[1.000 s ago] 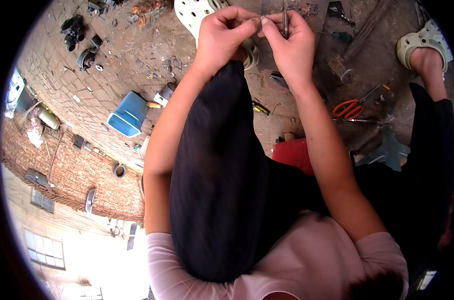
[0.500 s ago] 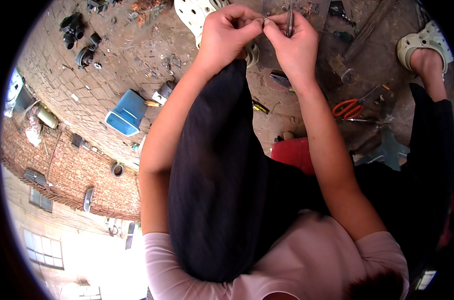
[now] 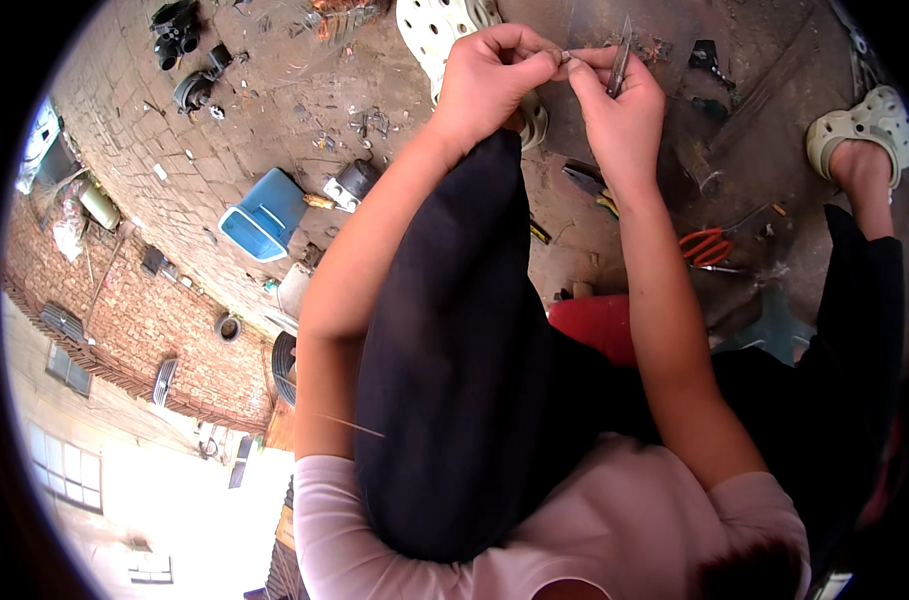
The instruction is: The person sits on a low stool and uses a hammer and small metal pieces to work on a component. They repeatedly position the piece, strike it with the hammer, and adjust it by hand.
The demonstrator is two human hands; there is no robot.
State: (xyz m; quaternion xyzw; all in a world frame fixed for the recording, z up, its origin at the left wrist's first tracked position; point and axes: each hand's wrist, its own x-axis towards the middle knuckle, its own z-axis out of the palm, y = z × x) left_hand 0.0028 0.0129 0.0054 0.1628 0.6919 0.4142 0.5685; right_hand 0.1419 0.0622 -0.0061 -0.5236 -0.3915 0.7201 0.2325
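Note:
My left hand (image 3: 490, 88) is closed in a pinch, with its thumb and fingertips meeting those of my right hand (image 3: 625, 115). Between the two sets of fingertips is a tiny light bit (image 3: 565, 57), too small to name. A slim, pointed metal tool (image 3: 622, 62) is also held in my right hand, its tip pointing up and away past the fingers. Both hands are above the ground, beyond my raised knee in dark trousers (image 3: 445, 300).
Orange-handled scissors (image 3: 706, 246) lie right of my right forearm, near a red object (image 3: 593, 326) and a green stool-like shape (image 3: 770, 325). A blue bin (image 3: 265, 215) stands left on the brick paving. Black parts (image 3: 177, 35) lie farther off. Pale clogs (image 3: 440, 35) are on my feet.
Both hands now appear slightly lower and farther right in view, as does most of the ground. The fingertips stay together, and the pointed tool's tip shows more fully.

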